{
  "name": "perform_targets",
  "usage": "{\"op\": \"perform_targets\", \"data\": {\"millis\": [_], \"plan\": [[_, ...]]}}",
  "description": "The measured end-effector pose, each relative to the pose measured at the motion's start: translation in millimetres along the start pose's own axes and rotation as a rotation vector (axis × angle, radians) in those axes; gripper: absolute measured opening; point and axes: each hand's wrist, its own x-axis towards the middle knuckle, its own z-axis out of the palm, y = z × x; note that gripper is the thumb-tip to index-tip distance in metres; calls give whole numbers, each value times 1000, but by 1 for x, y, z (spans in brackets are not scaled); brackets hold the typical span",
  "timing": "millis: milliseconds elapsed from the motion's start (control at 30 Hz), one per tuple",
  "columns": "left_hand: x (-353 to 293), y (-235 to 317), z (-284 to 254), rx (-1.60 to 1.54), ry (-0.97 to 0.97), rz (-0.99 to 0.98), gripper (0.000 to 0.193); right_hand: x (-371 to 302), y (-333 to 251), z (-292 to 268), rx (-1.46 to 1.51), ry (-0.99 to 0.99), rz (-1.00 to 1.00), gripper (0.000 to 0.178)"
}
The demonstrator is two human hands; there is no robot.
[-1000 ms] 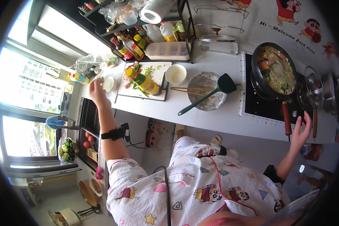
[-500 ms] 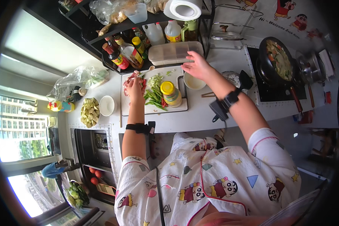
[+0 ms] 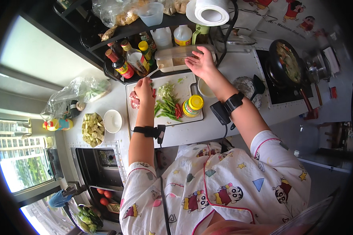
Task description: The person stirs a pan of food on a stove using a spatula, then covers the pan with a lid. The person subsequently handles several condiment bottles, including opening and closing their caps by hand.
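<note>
My left hand (image 3: 144,88) is closed in a pinch on a small light-coloured spoon (image 3: 156,71), above the far left part of a white cutting board (image 3: 145,114). Sliced raw meat (image 3: 135,101) lies under and beside that hand. Behind the board, a long seasoning box (image 3: 169,67) shows its compartments beneath a raised clear lid (image 3: 171,52). My right hand (image 3: 202,64) is at the lid's right part, fingers spread; whether it bears the lid's weight is unclear. Chopped white pieces (image 3: 166,91), green peppers (image 3: 168,108) and a yellow-lidded jar (image 3: 193,106) are on the board.
Left of the board are a white bowl (image 3: 113,121) and a bowl of cut pale-green chunks (image 3: 93,128). Sauce bottles (image 3: 136,60) crowd the rack. Partly behind my right forearm sits another bowl (image 3: 206,88). A filled wok (image 3: 288,60) stands on the hob at right.
The seasoning box's lid has gone from closed to raised, with my right hand at it. My left hand and the spoon have moved from the meat toward the box. The view has shifted slightly.
</note>
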Motion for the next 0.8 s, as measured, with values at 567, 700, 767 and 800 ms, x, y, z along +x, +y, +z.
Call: {"op": "perform_targets", "data": {"millis": [567,700,767,800], "plan": [[64,42,189,769,-434,489,50,-85,-39,-36,-195,-98,-20,53],[130,13,218,912,-376,584,49,-143,-59,-53,-202,-132,-35,43],[141,8,224,861,-379,677,40,-165,-66,-62,-201,-63,-73,39],[142,8,224,864,-388,677,37,-171,-70,-70,-202,-67,-88,39]]}}
